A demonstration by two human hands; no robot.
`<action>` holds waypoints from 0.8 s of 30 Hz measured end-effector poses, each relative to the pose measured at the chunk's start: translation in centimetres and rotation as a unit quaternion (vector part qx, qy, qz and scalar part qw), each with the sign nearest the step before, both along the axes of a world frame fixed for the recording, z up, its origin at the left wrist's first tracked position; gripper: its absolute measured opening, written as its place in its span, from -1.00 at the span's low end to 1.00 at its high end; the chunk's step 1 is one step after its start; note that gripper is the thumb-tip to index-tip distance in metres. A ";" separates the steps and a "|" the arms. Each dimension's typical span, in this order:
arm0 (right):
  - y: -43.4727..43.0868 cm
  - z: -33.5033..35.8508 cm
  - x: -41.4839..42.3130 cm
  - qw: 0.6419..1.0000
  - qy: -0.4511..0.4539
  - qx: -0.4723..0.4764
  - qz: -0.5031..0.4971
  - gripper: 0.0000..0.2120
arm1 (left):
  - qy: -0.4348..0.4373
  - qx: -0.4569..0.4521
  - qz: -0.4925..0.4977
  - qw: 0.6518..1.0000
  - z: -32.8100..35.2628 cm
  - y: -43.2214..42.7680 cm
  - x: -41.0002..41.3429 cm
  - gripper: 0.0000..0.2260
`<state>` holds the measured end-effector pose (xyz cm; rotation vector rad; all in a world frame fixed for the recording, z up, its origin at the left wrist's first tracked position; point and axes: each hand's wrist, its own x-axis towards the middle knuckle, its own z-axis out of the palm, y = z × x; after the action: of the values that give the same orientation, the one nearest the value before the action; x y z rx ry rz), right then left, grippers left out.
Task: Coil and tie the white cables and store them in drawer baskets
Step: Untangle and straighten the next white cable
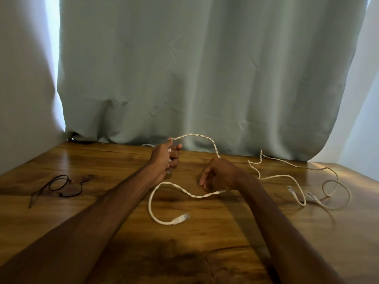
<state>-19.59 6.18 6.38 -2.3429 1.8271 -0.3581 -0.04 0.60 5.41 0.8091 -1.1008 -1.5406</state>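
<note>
Cable (194, 136) is arching in the air between both hands above the table (102, 222). Its twisted length is running on from the right hand across the wood and curling round to a plug (181, 218) near the front. A loop seems to be forming, so each turn wants laying at the same width into the left hand. Rolling the strand should be easing the twist out, and feeding the tail slowly should keep the plug from whipping. Left hand (165, 158) is reaching forward, fingers curling round the cable's end. Right hand (217, 175) is sitting lower, knuckles up, fingers closing on the strand. Second cable (287, 176) is lying loose at the right, and black ties (59, 185) are lying at the left.
</note>
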 end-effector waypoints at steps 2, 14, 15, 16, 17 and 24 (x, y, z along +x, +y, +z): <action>-0.4 -0.1 -0.7 0.999 -0.003 -0.039 -0.036 -0.82 | -0.006 0.000 -0.001 1.000 0.0 -0.1 0.1 -0.58; -0.3 -0.1 1.8 0.971 -0.064 -0.228 -0.017 -0.87 | -0.031 -0.007 -0.007 0.999 -0.1 0.4 -0.4 -0.57; 0.0 0.0 2.2 0.963 -0.073 -0.259 0.001 -0.87 | -0.029 -0.008 -0.005 1.000 0.0 0.4 -0.4 -0.57; 0.2 0.2 2.6 0.953 -0.082 -0.292 0.023 -0.87 | -0.032 -0.009 -0.001 0.999 0.0 0.4 -0.4 -0.56; 0.5 0.3 3.2 0.941 -0.085 -0.323 0.047 -0.87 | -0.040 -0.010 0.006 0.999 -0.2 0.2 -0.4 -0.56; 3.2 1.3 7.5 0.937 -0.152 -0.212 0.234 -0.88 | -0.002 0.004 0.087 0.996 -0.6 -0.8 -0.5 -0.59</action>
<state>-12.07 9.39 7.68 -2.6954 1.0867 -1.0574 -0.56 -0.20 4.83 0.8902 -1.0006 -1.3995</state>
